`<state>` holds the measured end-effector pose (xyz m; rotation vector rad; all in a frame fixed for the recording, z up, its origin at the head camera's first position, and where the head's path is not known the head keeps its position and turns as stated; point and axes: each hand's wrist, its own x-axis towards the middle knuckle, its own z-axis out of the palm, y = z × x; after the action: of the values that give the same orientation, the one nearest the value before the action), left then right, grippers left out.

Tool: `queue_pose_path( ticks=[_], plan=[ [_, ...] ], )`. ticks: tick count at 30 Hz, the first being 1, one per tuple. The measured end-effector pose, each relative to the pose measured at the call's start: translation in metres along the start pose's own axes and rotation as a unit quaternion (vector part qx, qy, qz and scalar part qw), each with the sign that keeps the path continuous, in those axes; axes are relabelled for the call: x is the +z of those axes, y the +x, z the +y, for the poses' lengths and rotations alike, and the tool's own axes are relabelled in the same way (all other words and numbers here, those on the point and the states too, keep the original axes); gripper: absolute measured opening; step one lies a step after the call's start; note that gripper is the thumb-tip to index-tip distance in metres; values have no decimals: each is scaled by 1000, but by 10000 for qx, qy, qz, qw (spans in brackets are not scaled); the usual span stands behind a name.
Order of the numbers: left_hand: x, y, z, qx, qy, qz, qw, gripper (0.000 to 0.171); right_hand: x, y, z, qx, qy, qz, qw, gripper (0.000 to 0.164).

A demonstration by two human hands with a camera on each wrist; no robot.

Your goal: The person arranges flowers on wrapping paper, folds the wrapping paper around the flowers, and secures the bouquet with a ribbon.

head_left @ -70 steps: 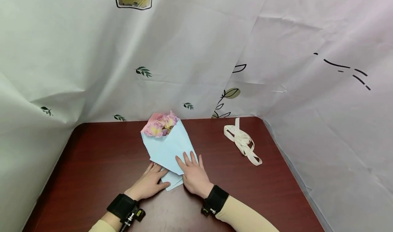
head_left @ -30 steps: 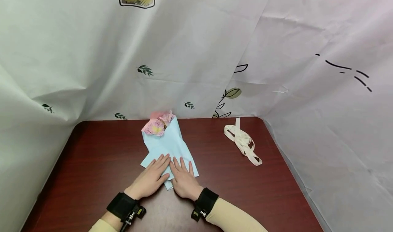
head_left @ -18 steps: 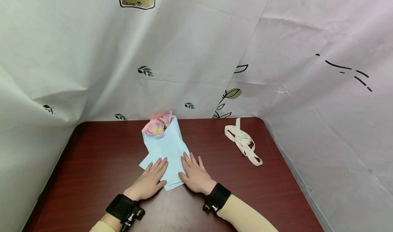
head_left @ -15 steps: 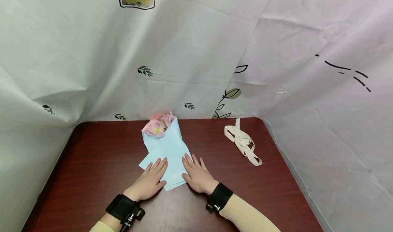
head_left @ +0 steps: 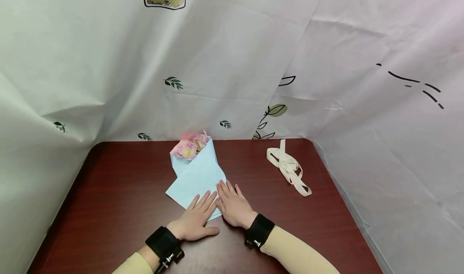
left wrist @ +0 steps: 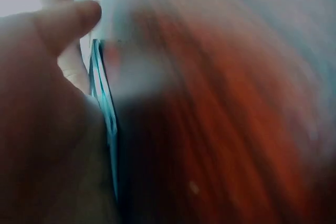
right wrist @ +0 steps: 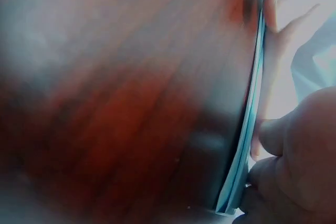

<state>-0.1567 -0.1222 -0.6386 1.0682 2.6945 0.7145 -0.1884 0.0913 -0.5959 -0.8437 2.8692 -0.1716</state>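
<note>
A light blue sheet of wrapping paper (head_left: 197, 177) lies folded around pink-and-yellow flowers (head_left: 185, 149), whose heads show at its far end. My left hand (head_left: 195, 219) rests its straight, spread fingers on the paper's near part, thumb pointing right over the table. Beside it my right hand (head_left: 235, 205) lies along the paper's right edge, fingers extended, the two hands' fingertips close together. In the left wrist view the layered paper edge (left wrist: 107, 103) runs beside the hand; the right wrist view shows stacked paper layers (right wrist: 247, 135) under the fingers. Stems are hidden inside.
A loosely bundled cream ribbon (head_left: 288, 167) lies at the back right of the dark red-brown table (head_left: 123, 189). Behind the table hangs a pale curtain (head_left: 224, 56) printed with leaves.
My left hand has slid right across the paper's near part toward the right hand. A diagonal folded edge now crosses the paper below the flowers. Earlier, the right side was folded inward.
</note>
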Motion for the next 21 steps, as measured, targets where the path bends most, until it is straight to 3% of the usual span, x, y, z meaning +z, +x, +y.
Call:
queue_pose_path(
  ticks=[7,11,16,21],
  plan=[
    [-4,0,0,34,-261,-239,9994,98,-4,46,13,298,-98,162,9994,66],
    [-6,1,3,150,-413,-311,9986,97,-12,70,17,519,-220,4,9984,67],
    [-8,-1,4,345,-580,-190,9975,96,-24,96,18,758,-381,-145,9963,68],
    [-5,-3,0,287,-410,-143,9986,97,-33,119,16,884,-403,-165,9951,70]
  ],
)
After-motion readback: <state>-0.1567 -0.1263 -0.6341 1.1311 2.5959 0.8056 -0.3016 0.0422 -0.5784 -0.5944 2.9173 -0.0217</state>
